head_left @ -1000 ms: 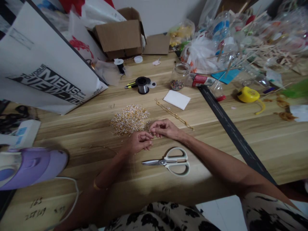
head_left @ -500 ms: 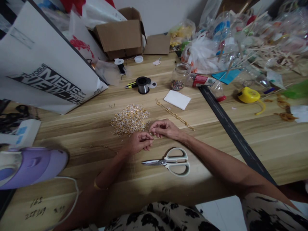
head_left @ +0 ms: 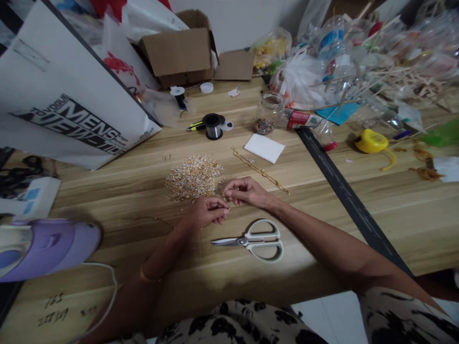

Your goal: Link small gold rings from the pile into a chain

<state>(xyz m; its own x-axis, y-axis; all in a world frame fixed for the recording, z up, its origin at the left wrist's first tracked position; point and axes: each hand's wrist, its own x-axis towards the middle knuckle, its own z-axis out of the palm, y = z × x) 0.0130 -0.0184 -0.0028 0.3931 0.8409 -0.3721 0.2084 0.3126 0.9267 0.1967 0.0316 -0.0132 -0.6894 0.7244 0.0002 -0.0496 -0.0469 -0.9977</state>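
Note:
My left hand (head_left: 210, 211) is closed in a pinch, with a tiny bit of something at its fingertips, too small to name. Close beside it, my right hand (head_left: 245, 191) also pinches, and what its fingers hold is too small to make out. A heap of small gold and silver metal findings (head_left: 195, 177) lies just beyond my left hand. A thin beaded chain (head_left: 161, 220) runs along the table and passes under my left forearm; its other end is hidden. Nearer to me lie white-handled scissors (head_left: 247, 241), blades pointing left. A gold chain (head_left: 261, 171) is stretched out beyond my right hand.
Behind the heap are a wire spool (head_left: 213, 127), a jar of beads (head_left: 267, 114) and a folded white paper (head_left: 264, 148). A black ruler (head_left: 353, 200) lies to the right, with a yellow tape measure (head_left: 371, 142) past it. On the left stands a purple appliance (head_left: 60, 246).
Both hands stay almost where they were, still pinching close together. The left fingertips have shifted very slightly to the right.

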